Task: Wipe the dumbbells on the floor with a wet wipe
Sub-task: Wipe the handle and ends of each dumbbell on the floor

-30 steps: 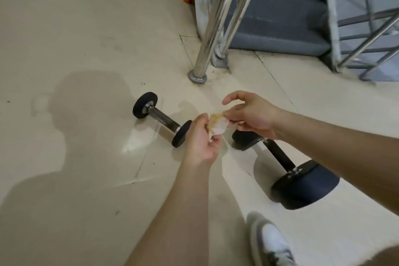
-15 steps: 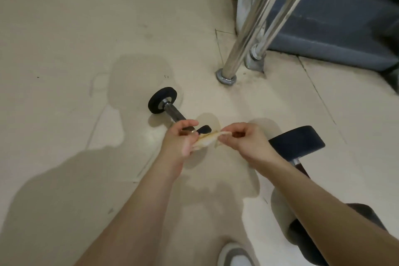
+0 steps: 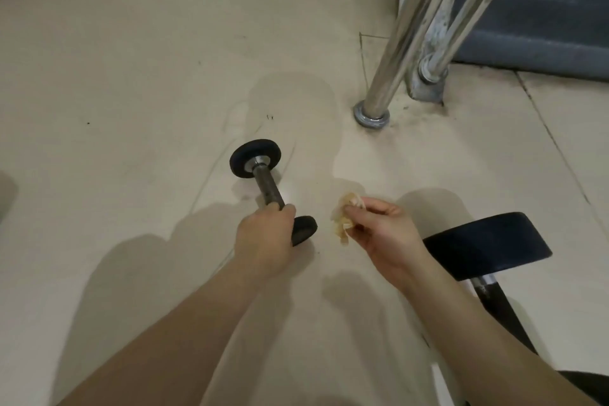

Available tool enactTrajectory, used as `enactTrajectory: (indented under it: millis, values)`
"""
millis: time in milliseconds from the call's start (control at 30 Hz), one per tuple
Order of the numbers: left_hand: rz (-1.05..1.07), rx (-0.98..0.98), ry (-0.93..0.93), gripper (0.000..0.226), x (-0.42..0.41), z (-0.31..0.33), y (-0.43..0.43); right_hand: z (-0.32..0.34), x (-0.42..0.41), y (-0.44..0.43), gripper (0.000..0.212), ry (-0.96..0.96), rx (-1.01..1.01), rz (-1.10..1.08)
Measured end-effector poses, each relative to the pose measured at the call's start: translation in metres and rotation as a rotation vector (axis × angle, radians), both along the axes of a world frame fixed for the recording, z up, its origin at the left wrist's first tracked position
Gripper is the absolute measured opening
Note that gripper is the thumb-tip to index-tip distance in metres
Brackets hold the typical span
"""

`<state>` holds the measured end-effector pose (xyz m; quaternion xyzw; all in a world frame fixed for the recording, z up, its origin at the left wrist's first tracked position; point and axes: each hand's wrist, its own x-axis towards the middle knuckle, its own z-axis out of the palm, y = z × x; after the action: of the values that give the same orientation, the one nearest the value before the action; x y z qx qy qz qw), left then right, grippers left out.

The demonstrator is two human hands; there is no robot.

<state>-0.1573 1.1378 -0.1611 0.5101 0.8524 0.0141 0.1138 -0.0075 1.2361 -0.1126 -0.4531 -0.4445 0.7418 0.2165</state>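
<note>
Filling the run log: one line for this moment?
left hand: grips small dumbbell handle | right hand: pinches wipe | large dumbbell: on floor

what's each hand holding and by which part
Left hand grips the small dumbbell by its handle near the closer end; right hand pinches the wet wipe.

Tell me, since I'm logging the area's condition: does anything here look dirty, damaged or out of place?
The wet wipe pinched in the right hand is crumpled and yellow-brown, so it looks soiled. Dark grime rings the steel railing post bases. The small dumbbell and large dumbbell show no damage.
</note>
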Motion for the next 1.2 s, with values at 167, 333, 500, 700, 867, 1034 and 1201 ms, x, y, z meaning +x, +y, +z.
enactTrajectory:
  millis: [167,333,500,700,867,1034,1201]
  values:
    - [-0.099,-0.047,-0.035,0.02,-0.038,0.014,-0.084,-0.01,-0.02,-0.024,0.023,0.081,-0.065,0.114]
    - [-0.071,-0.103,-0.072,0.033,-0.036,0.025,-0.157,-0.027,-0.069,-0.089,0.012,-0.057,0.166,0.306]
    - [0.032,-0.043,-0.131,0.03,-0.005,0.012,-0.201,-0.071,-0.109,-0.135,0.013,-0.256,0.63,0.433]
    - [0.084,0.097,-0.186,0.027,-0.006,0.001,-0.215,-0.098,-0.102,-0.134,0.018,-0.233,0.745,0.542]
    - [0.119,0.133,-0.281,0.034,-0.013,0.001,-0.221,-0.091,-0.081,-0.155,0.017,-0.146,0.542,0.931]
    - [0.179,0.163,-0.3,0.036,-0.014,-0.001,-0.225,-0.095,-0.112,-0.122,0.017,-0.203,0.8,0.698]
    - [0.161,0.154,-0.295,0.035,-0.009,0.0,-0.224,-0.091,-0.096,-0.151,0.016,-0.163,0.475,0.743]
